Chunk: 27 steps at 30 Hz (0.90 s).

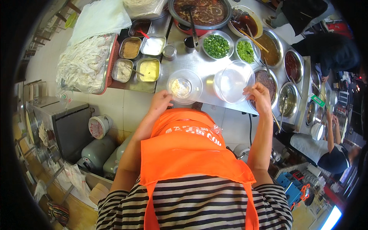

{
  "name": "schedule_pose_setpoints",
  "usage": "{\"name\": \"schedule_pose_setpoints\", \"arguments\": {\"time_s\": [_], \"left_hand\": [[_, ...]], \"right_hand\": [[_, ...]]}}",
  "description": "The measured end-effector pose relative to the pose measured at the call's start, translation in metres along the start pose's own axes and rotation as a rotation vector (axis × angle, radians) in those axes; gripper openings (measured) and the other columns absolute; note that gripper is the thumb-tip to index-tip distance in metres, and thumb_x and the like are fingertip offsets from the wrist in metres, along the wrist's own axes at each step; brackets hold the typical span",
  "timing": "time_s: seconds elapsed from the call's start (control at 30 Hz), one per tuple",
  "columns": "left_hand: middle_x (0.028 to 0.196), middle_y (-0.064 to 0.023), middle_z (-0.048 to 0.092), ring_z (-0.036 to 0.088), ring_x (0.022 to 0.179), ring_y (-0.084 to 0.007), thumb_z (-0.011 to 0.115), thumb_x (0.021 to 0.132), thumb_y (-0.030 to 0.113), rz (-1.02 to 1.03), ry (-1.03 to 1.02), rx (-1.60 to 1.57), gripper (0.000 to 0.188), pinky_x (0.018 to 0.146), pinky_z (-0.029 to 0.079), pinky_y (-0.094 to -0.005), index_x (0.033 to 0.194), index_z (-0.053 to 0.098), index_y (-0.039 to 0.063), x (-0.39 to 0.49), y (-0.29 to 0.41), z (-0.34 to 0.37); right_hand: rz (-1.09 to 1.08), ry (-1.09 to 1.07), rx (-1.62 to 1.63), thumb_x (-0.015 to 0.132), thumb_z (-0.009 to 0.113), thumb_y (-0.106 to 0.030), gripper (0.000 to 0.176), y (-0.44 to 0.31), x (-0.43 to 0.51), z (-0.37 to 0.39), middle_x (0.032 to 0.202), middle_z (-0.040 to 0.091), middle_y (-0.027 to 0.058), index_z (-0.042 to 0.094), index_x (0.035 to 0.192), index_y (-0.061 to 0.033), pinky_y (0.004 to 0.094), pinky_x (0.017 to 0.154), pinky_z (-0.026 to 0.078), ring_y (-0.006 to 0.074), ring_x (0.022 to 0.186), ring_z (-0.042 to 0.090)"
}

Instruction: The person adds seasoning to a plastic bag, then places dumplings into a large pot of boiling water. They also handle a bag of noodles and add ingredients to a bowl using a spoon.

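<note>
A clear plastic bowl (194, 83) with pale and yellowish powder in its bottom stands near the steel counter's front edge. At its left side is my left hand (162, 100), fingers curled close to the rim; whether it touches the bowl is unclear. My right hand (257, 93) pinches the right rim of a clear round plastic container (234, 82), which looks empty and doubled. Behind these are a bowl of chopped green onions (216, 46), a bowl of lighter chopped greens (245, 51) and a lidded shaker (169, 51).
Seasoning tins (149, 70) and bagged noodles (83, 63) lie left. A big pot of dark broth (201, 13) stands at the back. Several steel basins, including one of minced food (266, 82), line the right, with ladles jutting out. Gas cylinders (97, 151) stand below left. A co-worker (330, 155) is at far right.
</note>
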<state>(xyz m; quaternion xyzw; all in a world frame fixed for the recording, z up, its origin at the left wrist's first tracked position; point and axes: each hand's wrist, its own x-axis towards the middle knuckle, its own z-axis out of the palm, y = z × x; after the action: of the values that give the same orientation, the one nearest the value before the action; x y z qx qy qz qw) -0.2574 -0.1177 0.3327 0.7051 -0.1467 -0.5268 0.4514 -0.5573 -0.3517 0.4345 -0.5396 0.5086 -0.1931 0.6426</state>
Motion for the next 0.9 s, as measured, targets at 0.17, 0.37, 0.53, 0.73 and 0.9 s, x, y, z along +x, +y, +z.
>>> {"name": "schedule_pose_setpoints", "arguments": {"time_s": [0.17, 0.37, 0.53, 0.73, 0.9], "left_hand": [[0.077, -0.0081, 0.062, 0.062, 0.059, -0.0168, 0.058, 0.088, 0.012, 0.203, 0.115, 0.333, 0.017, 0.058, 0.057, -0.0306, 0.089, 0.061, -0.004, -0.003, 0.008, -0.002], [0.087, -0.0061, 0.064, 0.064, 0.073, -0.0142, 0.054, 0.093, 0.009, 0.079, 0.002, 0.153, 0.02, 0.057, 0.056, -0.0275, 0.109, 0.062, 0.0, 0.002, 0.009, -0.013], [0.091, -0.007, 0.063, 0.065, 0.079, -0.0163, 0.054, 0.091, 0.007, 0.019, -0.005, -0.051, 0.02, 0.059, 0.058, -0.0287, 0.107, 0.061, -0.002, 0.013, -0.015, -0.027], [0.097, -0.009, 0.063, 0.065, 0.086, -0.0184, 0.055, 0.092, 0.015, -0.01, -0.016, -0.191, 0.024, 0.062, 0.058, -0.0306, 0.108, 0.061, -0.002, 0.013, -0.032, -0.046], [0.099, -0.0096, 0.063, 0.065, 0.087, -0.0184, 0.057, 0.093, 0.025, -0.085, 0.002, -0.342, 0.026, 0.062, 0.057, -0.0311, 0.102, 0.061, 0.001, 0.005, -0.03, -0.049]], "right_hand": [[-0.073, -0.286, 0.112, 0.085, 0.05, 0.0, 0.007, -0.014, -0.009, 0.06, 0.094, 0.067, 0.0174, 0.053, 0.079, -0.0035, 0.029, 0.057, 0.054, 0.0227, 0.075, 0.068], [0.145, -0.365, -0.054, 0.086, 0.057, -0.008, 0.009, 0.014, 0.018, 0.136, 0.087, 0.067, 0.0148, 0.058, 0.079, -0.0012, 0.0305, 0.054, 0.055, 0.0209, 0.071, 0.068], [0.2, -0.348, -0.396, 0.087, 0.065, -0.015, 0.018, 0.012, 0.034, 0.161, 0.078, 0.065, 0.0125, 0.065, 0.09, 0.0026, 0.0301, 0.053, 0.053, 0.0178, 0.064, 0.066], [-0.423, -0.072, -0.604, 0.087, 0.067, -0.017, 0.034, 0.009, 0.065, 0.201, 0.091, 0.066, 0.0176, 0.061, 0.113, 0.005, 0.0302, 0.058, 0.053, 0.0192, 0.078, 0.067], [-0.487, -0.029, -0.703, 0.074, 0.078, -0.014, 0.065, 0.045, 0.142, 0.264, 0.119, 0.058, 0.0194, 0.049, 0.13, 0.001, 0.0365, 0.08, 0.051, 0.0275, 0.097, 0.063]]}}
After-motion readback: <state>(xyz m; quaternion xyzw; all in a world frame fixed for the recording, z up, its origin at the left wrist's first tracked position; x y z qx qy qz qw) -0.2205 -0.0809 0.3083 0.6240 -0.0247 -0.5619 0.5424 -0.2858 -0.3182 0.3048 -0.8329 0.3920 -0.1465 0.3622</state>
